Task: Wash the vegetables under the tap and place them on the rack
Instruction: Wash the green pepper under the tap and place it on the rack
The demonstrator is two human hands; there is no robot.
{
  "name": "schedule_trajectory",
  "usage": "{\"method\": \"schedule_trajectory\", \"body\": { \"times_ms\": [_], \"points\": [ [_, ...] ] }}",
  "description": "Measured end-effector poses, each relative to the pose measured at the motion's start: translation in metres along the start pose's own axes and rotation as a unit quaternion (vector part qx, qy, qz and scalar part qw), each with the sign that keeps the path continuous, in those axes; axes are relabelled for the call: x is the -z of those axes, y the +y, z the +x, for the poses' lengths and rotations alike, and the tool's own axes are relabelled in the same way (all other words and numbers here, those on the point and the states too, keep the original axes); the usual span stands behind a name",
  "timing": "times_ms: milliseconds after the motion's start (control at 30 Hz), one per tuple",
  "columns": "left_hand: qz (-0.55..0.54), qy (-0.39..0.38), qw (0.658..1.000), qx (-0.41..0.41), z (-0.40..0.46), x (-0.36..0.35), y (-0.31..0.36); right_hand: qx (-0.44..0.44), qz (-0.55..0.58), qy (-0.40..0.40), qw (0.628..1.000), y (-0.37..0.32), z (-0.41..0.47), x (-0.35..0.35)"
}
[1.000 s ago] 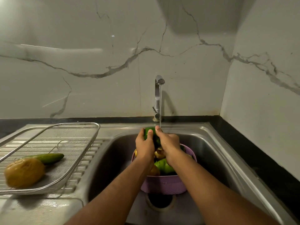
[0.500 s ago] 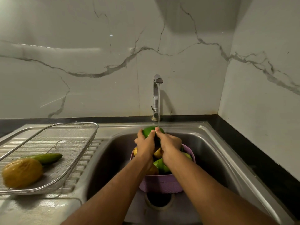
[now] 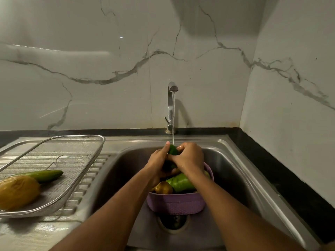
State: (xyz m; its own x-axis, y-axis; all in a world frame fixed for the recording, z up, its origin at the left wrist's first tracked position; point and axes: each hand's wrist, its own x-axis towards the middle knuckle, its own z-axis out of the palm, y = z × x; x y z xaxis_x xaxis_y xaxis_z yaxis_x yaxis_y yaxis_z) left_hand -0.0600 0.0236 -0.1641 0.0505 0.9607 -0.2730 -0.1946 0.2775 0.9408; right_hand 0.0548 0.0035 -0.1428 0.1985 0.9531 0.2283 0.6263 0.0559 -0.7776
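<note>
Water runs from the steel tap onto a dark green vegetable that both hands hold above the sink. My left hand wraps it from the left and my right hand from the right; most of it is hidden by the fingers. Below them a purple basket stands in the sink with a pale green vegetable and a brownish one inside. The wire mesh rack on the left drainboard holds a cucumber and a yellow vegetable.
The steel sink basin has an open drain just in front of the basket. A black counter strip runs along the right side under the marble wall. The ribbed drainboard lies under the rack.
Both hands have turned and closed tighter around the green vegetable under the stream, covering more of it. The view has shifted slightly.
</note>
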Motion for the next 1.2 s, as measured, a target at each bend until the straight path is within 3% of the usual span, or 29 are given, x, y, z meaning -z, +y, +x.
{"method": "schedule_trajectory", "body": {
  "times_ms": [100,267,533,600,767,833,1000,1200],
  "points": [
    [-0.017,-0.008,1.000,-0.020,-0.001,0.000,0.000,0.066,-0.020,-0.003,0.998,0.000,-0.002,-0.008],
    [-0.027,0.006,0.997,-0.071,-0.003,0.001,0.004,0.092,-0.007,-0.035,0.995,-0.004,0.002,-0.010],
    [0.080,0.001,0.987,-0.141,-0.007,0.005,0.004,0.052,-0.009,-0.152,0.987,-0.006,0.008,0.003],
    [0.096,-0.011,0.983,-0.156,-0.007,0.004,0.003,0.048,-0.025,-0.138,0.989,-0.004,0.008,0.004],
    [0.085,-0.004,0.982,-0.170,-0.007,-0.003,0.003,0.082,-0.125,0.011,0.989,-0.009,-0.003,0.004],
    [0.082,0.008,0.982,-0.168,-0.009,-0.001,0.004,0.086,-0.123,0.007,0.989,-0.012,-0.003,0.001],
    [0.120,0.016,0.975,-0.188,-0.009,0.009,0.003,0.055,-0.075,-0.100,0.991,-0.011,0.002,-0.004],
    [0.093,0.018,0.974,-0.206,-0.008,0.000,0.002,0.067,-0.119,0.018,0.991,-0.009,-0.003,-0.003]
  ]
}}
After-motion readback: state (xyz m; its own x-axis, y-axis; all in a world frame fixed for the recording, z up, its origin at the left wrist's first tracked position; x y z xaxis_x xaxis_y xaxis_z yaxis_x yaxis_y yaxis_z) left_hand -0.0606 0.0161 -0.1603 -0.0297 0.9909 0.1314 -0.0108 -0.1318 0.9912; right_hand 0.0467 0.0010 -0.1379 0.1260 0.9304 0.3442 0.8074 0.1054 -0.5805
